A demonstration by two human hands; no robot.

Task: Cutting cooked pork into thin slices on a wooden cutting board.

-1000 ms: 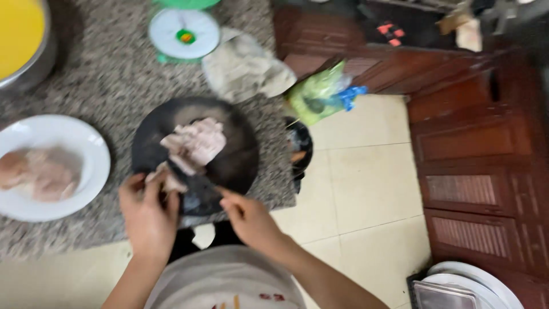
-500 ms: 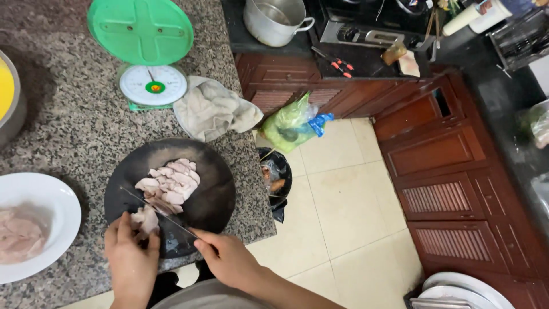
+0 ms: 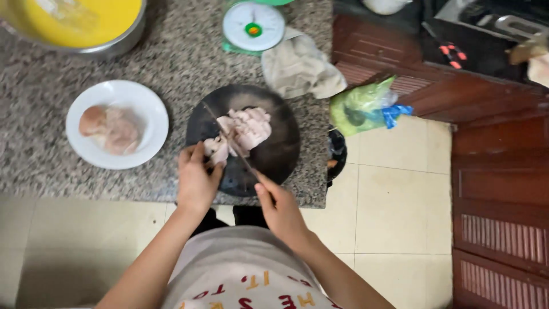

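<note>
Nearest: right hand point(image 3: 281, 209) closed around knife point(image 3: 229, 140) handle, handle itself hidden in the fist. Left hand point(image 3: 197, 180) just beside it, fingers curled down, pinning a piece of raw meat point(image 3: 243, 129) at the near-left part of the round dark cutting board point(image 3: 269, 154). Knife long axis diagonal: tip pointing far-left, handle end near-right toward the body; thin blade crossing the meat, motion-blurred, edge hard to make out. Meat: pale pink slices heaped at board centre, a smaller piece under the left fingertips, partly covered by them. Board sitting on the granite counter point(image 3: 51, 171), near edge overhanging the counter lip slightly. Left of board, well apart: white plate point(image 3: 86, 146) with more raw pale meat. Right of board, off the counter edge: dark bag or bin point(image 3: 338, 151), contents unclear; green plastic bag point(image 3: 360, 106) with blue ties beyond it. Behind board: crumpled beige cloth point(image 3: 297, 68), touching the green kitchen scale point(image 3: 253, 26), scale top cut off by frame. Far left: metal bowl point(image 3: 123, 43) with yellow contents, cropped at frame edge.
</note>
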